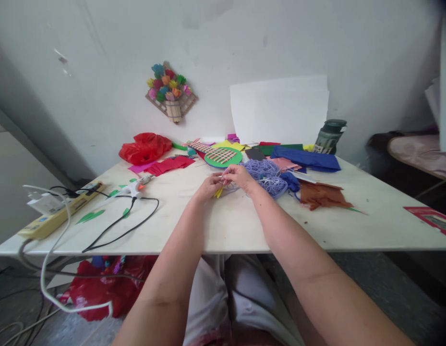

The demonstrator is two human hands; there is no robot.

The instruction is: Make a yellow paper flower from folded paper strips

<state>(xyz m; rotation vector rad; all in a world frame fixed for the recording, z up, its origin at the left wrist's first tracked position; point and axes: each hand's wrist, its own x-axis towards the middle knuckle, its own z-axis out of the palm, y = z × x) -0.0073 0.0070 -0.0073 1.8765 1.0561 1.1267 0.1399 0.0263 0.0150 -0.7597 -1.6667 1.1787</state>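
Over the middle of the table, my left hand (208,186) and my right hand (237,175) meet with fingertips pinched together. What sits between the fingertips is too small and covered to make out. A yellow piece (218,192), perhaps paper, sticks out below my left fingers. Just right of my right hand lies a loose heap of purple-blue yarn (266,175), with pale strands trailing toward my hands. Behind the hands rests a green oval board with a lattice of thin sticks (223,155).
A glue gun (135,189) with a looping black cord and a yellow power strip (60,211) lie left. Red plastic (145,148), brown crepe paper (321,194), a folded blue sheet (305,159) and a dark bottle (330,137) surround the work. Paper flowers (168,84) hang on the wall.
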